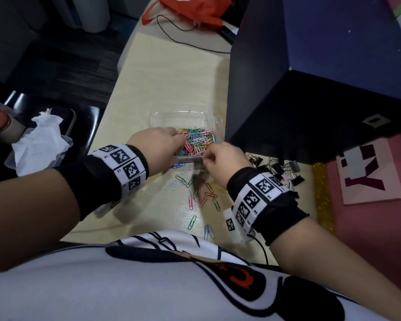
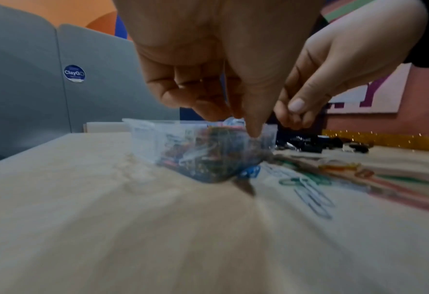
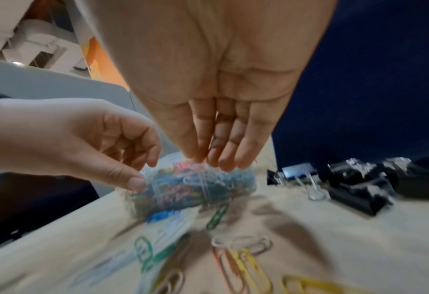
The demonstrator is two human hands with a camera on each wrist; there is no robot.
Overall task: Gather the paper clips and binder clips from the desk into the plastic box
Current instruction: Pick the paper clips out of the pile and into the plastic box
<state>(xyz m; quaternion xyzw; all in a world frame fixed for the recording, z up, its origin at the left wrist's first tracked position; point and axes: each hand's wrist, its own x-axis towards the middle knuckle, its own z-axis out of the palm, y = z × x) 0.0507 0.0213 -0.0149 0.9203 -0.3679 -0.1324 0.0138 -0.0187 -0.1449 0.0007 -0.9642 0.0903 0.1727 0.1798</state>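
A clear plastic box (image 1: 185,117) on the pale desk (image 1: 162,84) holds a heap of coloured paper clips (image 1: 197,140). My left hand (image 1: 178,140) grips its near left corner, thumb (image 3: 135,182) on the outer wall and fingers curled over the rim. My right hand (image 1: 206,158) hangs over the near right edge with fingertips (image 3: 223,161) bunched and a thin bit of wire showing at them. Several loose paper clips (image 1: 195,191) lie in front of the box. Black binder clips (image 1: 278,169) lie to its right.
A tall dark blue block (image 1: 310,89) stands just right of the box, above the binder clips. An orange bag (image 1: 190,8) and a black cable (image 1: 183,42) lie at the far end. A crumpled tissue (image 1: 42,140) sits left of the desk edge.
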